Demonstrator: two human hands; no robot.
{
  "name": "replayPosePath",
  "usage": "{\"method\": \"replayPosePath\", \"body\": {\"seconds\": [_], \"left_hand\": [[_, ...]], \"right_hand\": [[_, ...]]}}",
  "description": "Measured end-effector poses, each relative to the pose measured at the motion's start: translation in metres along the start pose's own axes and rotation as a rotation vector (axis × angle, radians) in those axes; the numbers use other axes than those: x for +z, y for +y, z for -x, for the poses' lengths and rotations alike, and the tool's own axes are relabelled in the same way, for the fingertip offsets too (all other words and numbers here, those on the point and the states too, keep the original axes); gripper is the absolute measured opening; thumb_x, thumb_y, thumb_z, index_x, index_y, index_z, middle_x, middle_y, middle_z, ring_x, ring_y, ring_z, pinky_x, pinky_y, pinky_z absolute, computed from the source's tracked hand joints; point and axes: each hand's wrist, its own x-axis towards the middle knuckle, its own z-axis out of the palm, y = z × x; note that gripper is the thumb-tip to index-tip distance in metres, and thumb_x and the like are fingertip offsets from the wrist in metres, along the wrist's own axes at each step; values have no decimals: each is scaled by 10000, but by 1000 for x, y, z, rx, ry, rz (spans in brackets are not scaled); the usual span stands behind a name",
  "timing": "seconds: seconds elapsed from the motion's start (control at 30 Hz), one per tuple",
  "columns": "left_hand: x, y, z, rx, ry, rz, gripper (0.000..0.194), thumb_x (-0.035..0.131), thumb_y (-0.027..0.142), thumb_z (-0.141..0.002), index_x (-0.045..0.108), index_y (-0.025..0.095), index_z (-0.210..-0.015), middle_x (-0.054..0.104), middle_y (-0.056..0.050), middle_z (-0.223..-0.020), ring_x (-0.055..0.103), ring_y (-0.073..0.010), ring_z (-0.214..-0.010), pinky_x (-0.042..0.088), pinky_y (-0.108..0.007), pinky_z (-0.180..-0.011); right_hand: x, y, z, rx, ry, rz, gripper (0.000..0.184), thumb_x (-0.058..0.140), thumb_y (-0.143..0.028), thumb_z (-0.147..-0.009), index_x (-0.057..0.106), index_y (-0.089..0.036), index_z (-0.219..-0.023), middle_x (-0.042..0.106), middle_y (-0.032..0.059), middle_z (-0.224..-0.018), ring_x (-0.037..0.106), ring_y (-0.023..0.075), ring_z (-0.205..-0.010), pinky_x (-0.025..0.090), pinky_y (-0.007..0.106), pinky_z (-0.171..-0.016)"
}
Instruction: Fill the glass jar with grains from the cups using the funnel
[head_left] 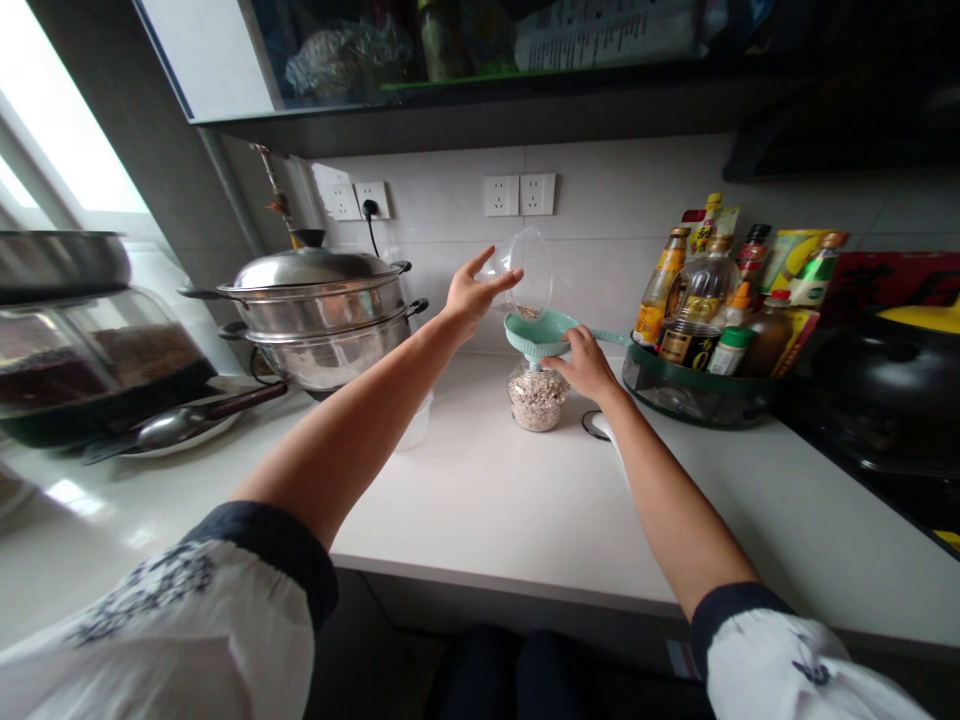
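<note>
- Left hand (pixel 471 295): above and slightly left of the jar, fingers spread around a clear cup (pixel 517 268), which is tilted with its mouth toward the funnel; some flakes (pixel 528 311) lie inside it.
- Right hand (pixel 589 362): just above and right of the jar, thumb and fingers pinching the rim side of a green funnel (pixel 551 330).
- Funnel: seated over the mouth of the jar, its handle pointing right.
- Jar (pixel 538 402): transparent, upright on the white counter (pixel 480 510), holding pale, mottled flakes.
- Round-ended white object (pixel 598 426): just right of the jar, partly covered by the right forearm.
- Translucent container (pixel 417 424): left of the jar, partly covered by the left forearm.
- Round tray (pixel 697 402): farther right of the jar, bearing bottles (pixel 660 285) and packets.
- Lidded steamer (pixel 322 310): well left of the jar.
- Wall sockets (pixel 520 195): above and behind the jar.
</note>
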Motion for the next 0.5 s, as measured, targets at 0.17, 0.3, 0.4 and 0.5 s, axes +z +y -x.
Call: {"method": "replayPosePath", "body": {"seconds": [0.17, 0.3, 0.4, 0.5], "left_hand": [[0, -4, 0, 13, -7, -3, 885, 786, 525, -584, 484, 207, -1353, 458, -122, -1408, 395, -305, -1317, 268, -406, -1095], [1, -4, 1, 52, -40, -45, 869, 813, 486, -559, 513, 218, -1329, 443, -120, -1409, 404, -312, -1296, 263, -414, -1093], [2, -3, 0, 73, -73, -72, 842, 820, 451, -560, 525, 236, -1318, 414, -108, -1423, 406, -302, -1281, 253, -418, -1095], [3, -2, 2, 64, -108, -88, 845, 827, 425, -553, 522, 251, -1321, 353, -96, -1451, 394, -297, -1287, 265, -400, -1090]], "right_hand": [[-2, 1, 1, -20, -10, -10, 337, 704, -439, -706, 527, -203, -869, 522, 65, -912, 544, 252, -869, 462, 419, -812], [-5, 2, 0, -23, -3, -21, 318, 700, -432, -706, 529, -205, -848, 528, 55, -902, 546, 243, -850, 462, 397, -791], [-7, 1, 0, -24, -11, -24, 300, 704, -413, -703, 527, -202, -822, 532, 55, -894, 548, 242, -846, 456, 385, -781], [-7, -1, 0, -29, -17, -25, 296, 718, -388, -690, 527, -198, -815, 534, 54, -898, 548, 238, -839, 453, 374, -772]]}}
